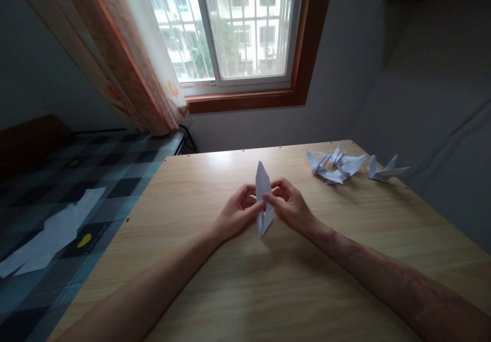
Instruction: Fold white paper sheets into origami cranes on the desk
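Note:
A narrow, pointed piece of folded white paper (pixel 263 184) stands upright over the middle of the wooden table (pixel 215 285). My left hand (pixel 237 211) pinches its left side and my right hand (pixel 290 204) pinches its right side, fingertips meeting at the paper's middle. The lower tip of the paper points down toward the tabletop between my wrists.
Folded white paper cranes (pixel 334 166) lie at the table's far right, one more crane (pixel 384 171) near the right edge. Left of the table is a bed with a checked cover (pixel 57 178) and loose white paper sheets (pixel 49 232). A window and curtain are behind.

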{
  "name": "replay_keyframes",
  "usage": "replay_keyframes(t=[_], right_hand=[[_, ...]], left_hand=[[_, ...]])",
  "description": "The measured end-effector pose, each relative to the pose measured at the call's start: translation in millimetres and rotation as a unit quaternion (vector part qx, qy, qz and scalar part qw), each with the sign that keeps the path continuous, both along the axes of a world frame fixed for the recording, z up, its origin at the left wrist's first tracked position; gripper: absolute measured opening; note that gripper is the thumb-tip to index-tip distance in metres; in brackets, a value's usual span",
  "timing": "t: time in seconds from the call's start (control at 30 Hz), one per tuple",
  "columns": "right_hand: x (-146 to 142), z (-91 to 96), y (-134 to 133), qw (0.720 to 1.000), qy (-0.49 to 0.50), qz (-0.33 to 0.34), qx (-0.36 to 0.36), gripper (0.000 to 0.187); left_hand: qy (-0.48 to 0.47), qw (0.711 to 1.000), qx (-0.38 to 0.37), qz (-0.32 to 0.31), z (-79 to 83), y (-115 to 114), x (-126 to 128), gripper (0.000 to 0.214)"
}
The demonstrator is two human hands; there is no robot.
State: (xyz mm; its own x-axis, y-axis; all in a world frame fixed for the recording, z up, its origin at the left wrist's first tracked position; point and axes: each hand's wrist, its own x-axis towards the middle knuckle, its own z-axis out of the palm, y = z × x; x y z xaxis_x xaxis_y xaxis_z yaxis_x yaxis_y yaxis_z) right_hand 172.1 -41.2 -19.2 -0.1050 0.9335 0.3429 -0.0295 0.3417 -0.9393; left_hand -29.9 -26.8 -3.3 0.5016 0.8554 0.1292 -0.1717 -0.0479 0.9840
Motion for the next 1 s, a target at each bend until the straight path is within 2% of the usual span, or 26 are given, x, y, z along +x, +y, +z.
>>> replay_keyframes(t=[0.17, 0.3, 0.5, 0.73, 0.87, 1.0], right_hand=[[-0.8, 7.8, -2.2, 0.992, -0.085, -0.03, 0.089, 0.029], [-0.7, 7.4, -2.9, 0.995, -0.087, 0.017, 0.053, 0.024], [-0.6, 4.6, -3.6, 0.995, -0.061, 0.05, -0.064, 0.034], [-2.2, 5.0, -2.0, 0.996, -0.08, 0.021, -0.037, 0.031], [-2.2, -0.3, 0.6, 0.997, -0.037, 0.004, -0.068, 0.027], [-1.2, -2.9, 2.8, 0.997, -0.001, -0.047, -0.054, 0.026]], left_hand=[[-0.021, 0.994, 0.01, 0.103, 1.8, 8.6, -1.2, 0.041], [-0.028, 0.991, -0.005, 0.132, 2.6, 11.3, -2.3, 0.044], [-0.044, 0.988, -0.016, 0.147, 2.2, 10.9, -1.5, 0.045], [-0.057, 0.983, 0.003, 0.174, 6.5, 10.3, -0.9, 0.044], [-0.058, 0.982, -0.012, 0.178, 7.3, 8.1, -0.3, 0.043], [-0.044, 0.985, -0.027, 0.167, 4.6, 8.3, -0.5, 0.043]])
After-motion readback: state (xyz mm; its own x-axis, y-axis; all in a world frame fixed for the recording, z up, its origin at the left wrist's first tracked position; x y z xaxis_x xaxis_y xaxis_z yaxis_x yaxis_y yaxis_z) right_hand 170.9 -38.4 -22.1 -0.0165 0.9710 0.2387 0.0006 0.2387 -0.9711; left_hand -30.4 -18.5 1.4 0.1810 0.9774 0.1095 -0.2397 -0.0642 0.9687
